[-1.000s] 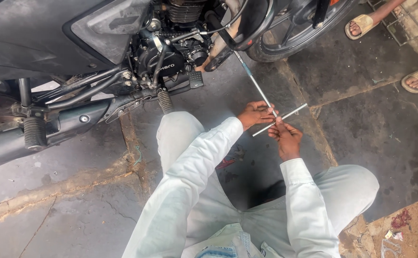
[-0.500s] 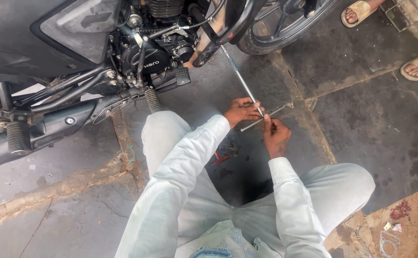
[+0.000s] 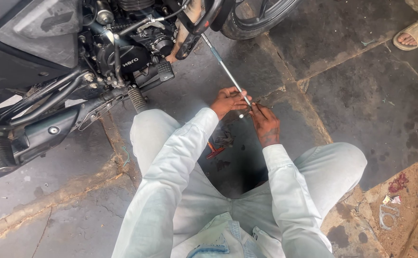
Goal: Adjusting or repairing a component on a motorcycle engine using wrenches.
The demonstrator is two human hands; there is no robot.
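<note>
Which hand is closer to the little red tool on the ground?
Left. The left hand is just above the small red tool; the right hand sits farther off to its right.

Stone floor (image 3: 352,95) under motorcycle (image 3: 75,71), red tool (image 3: 214,151)

A long thin silvery metal rod (image 3: 225,69) slants from the motorcycle's underside at twelve o'clock down toward centre frame.

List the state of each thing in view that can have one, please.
Long thin metal rod tool: slanted, far end at the motorcycle, held by both hands.
Left hand: closed around the rod.
Right hand: fingers on the rod's near end.
Black motorcycle: parked.
Small red tool: lying on the floor.
</note>
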